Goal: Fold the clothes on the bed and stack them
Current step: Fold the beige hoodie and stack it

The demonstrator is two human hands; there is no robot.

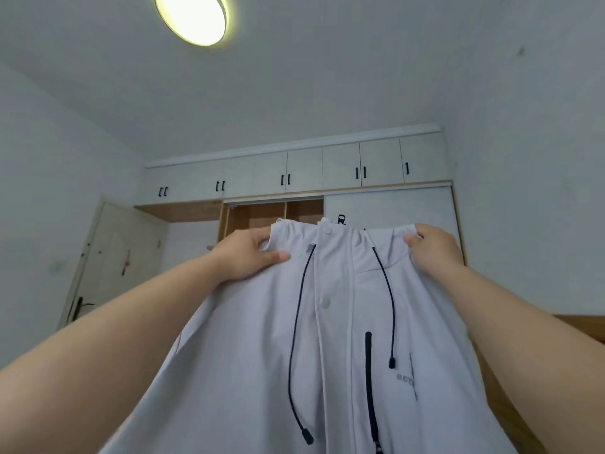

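Observation:
A pale grey jacket [327, 339] with white snap buttons, two black drawcords and a black zipped chest pocket hangs in front of me, held up at arm's length. My left hand [248, 253] grips its upper left edge near the collar, thumb on the front. At the upper right edge my right hand [432, 247] pinches the fabric the same way. The jacket's front faces me and its lower part runs out of the frame. The bed is hidden below the view.
A white wardrobe [376, 165] with black handles fills the far wall, with an open wooden compartment [271, 214] behind the jacket. A cream door [118, 257] stands at the left. A round ceiling lamp [191, 16] is lit overhead. Wooden furniture [586, 326] shows at right.

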